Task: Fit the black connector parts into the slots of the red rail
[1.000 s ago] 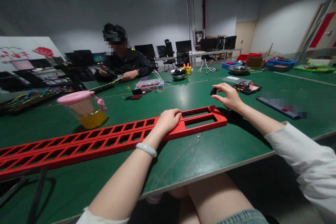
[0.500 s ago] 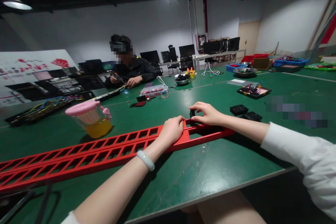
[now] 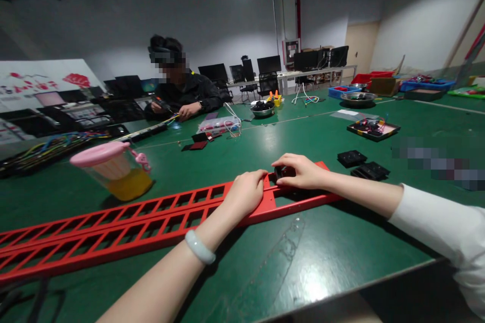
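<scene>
A long red slotted frame (image 3: 270, 201) lies across the green table, stretching left from in front of me. My left hand (image 3: 246, 192) rests over it with curled fingers gripping its far edge near the solid plate. My right hand (image 3: 301, 172), thumb and fingers pinched, holds a small black part (image 3: 279, 173) at the open section of the frame, just right of my left hand. The fingers hide much of that part. Beyond my right forearm lie black square pieces (image 3: 351, 158), some overlapping.
A pink-lidded cup (image 3: 131, 184) of yellow liquid stands behind the frame. Farther back are a metal bowl (image 3: 262, 109) of black parts, a black tray (image 3: 373, 128) with wires, and a person (image 3: 182, 91) working across the table. Cable bundles (image 3: 56, 149) lie at left.
The black part in my right hand has moved down into the frame's opening; the hand sits slightly lower. My left hand keeps its grip. The camera view has shifted a little.
</scene>
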`<action>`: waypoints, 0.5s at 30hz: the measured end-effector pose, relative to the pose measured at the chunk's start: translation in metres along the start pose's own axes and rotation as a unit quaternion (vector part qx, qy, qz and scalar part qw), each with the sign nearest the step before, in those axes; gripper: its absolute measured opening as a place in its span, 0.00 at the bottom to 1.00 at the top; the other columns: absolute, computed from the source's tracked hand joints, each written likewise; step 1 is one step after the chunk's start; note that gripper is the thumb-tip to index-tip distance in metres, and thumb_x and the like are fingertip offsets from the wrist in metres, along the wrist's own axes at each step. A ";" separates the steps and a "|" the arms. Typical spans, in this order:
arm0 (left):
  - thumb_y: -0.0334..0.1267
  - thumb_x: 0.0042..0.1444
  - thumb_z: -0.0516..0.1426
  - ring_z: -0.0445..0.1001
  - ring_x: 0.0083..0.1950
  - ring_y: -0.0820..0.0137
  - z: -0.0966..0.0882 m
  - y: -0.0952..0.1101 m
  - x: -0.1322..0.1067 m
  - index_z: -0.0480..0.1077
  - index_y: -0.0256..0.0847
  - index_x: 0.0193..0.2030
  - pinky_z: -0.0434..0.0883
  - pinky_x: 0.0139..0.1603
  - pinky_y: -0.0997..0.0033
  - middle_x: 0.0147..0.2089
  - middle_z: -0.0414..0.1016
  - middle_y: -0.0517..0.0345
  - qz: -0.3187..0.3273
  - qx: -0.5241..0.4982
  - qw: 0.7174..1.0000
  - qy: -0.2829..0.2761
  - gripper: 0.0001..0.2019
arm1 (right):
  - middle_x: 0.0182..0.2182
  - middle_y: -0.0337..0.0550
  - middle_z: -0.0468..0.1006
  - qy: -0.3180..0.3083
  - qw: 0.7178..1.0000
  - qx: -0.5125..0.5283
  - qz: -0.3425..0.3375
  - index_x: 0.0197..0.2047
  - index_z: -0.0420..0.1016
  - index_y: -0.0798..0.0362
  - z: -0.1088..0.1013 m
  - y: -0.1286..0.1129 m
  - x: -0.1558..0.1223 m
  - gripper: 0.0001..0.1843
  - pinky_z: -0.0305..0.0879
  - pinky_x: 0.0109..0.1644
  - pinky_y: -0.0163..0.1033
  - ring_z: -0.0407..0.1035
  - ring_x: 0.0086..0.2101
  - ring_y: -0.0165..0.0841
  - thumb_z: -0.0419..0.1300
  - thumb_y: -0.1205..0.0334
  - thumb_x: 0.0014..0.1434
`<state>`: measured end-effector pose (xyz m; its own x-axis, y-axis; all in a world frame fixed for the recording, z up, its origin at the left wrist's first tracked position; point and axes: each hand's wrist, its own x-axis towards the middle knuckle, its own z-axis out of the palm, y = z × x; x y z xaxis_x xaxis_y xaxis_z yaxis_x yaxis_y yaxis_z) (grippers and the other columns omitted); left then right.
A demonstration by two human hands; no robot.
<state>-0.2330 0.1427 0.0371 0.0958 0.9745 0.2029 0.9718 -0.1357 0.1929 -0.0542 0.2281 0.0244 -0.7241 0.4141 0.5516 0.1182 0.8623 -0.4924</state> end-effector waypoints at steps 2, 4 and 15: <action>0.36 0.57 0.43 0.69 0.48 0.66 0.000 0.000 0.000 0.67 0.43 0.48 0.64 0.49 0.70 0.47 0.72 0.55 0.008 0.001 1.000 0.000 0.17 | 0.39 0.47 0.72 0.001 1.000 0.000 0.006 0.47 0.69 0.54 0.001 0.000 0.000 0.22 0.63 0.43 0.40 0.67 0.39 0.34 0.62 0.58 0.46; 0.36 0.57 0.43 0.69 0.48 0.66 0.001 0.000 -0.001 0.67 0.43 0.49 0.64 0.49 0.69 0.48 0.72 0.55 0.011 0.004 1.000 0.001 0.17 | 0.38 0.46 0.72 -0.001 1.000 -0.002 0.010 0.46 0.70 0.54 0.001 0.001 -0.001 0.22 0.64 0.41 0.40 0.67 0.37 0.34 0.62 0.58 0.47; 0.36 0.57 0.43 0.69 0.48 0.66 0.003 0.000 0.001 0.67 0.43 0.49 0.63 0.49 0.70 0.48 0.71 0.55 0.002 0.006 1.000 -0.001 0.17 | 0.38 0.45 0.73 -0.005 1.000 -0.023 0.013 0.44 0.71 0.52 -0.001 0.001 -0.002 0.20 0.64 0.40 0.39 0.68 0.37 0.33 0.62 0.58 0.47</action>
<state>-0.2327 0.1441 0.0344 0.0994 0.9744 0.2014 0.9738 -0.1369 0.1815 -0.0521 0.2284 0.0230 -0.7270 0.4339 0.5322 0.1685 0.8641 -0.4743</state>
